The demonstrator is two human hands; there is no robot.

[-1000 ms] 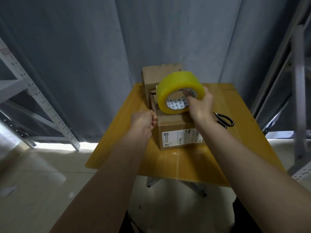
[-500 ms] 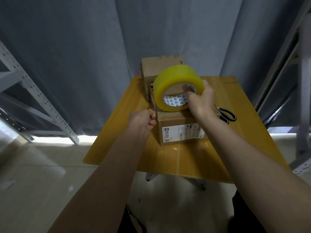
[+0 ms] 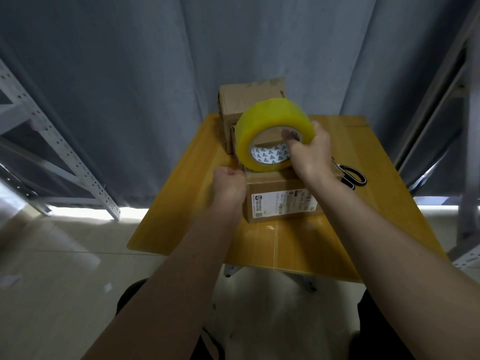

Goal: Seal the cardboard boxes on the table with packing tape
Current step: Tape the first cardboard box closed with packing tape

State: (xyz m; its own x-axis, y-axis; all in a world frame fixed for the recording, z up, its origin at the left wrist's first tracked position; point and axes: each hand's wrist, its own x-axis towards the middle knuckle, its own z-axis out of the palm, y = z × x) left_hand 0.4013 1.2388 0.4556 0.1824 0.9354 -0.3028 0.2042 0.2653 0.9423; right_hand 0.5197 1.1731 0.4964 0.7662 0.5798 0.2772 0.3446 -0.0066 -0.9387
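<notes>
Both hands were busy in the head view. Our right hand gripped the yellow packing tape roll, thumb in its core, above the near cardboard box on the yellow table. Our left hand pinched what we judged the free tape end; over the last second the roll had drawn slightly away, paying out tape. Its core axis pointed toward us, slightly right.

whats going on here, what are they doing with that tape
A person is taping up a cardboard box on a yellow table. The right hand grips a yellow tape roll over the box, fingers hooked into its core. The left hand is curled at the box's left edge, apparently pinching the tape end. Scissors lie to the right; another box stands behind.
</notes>
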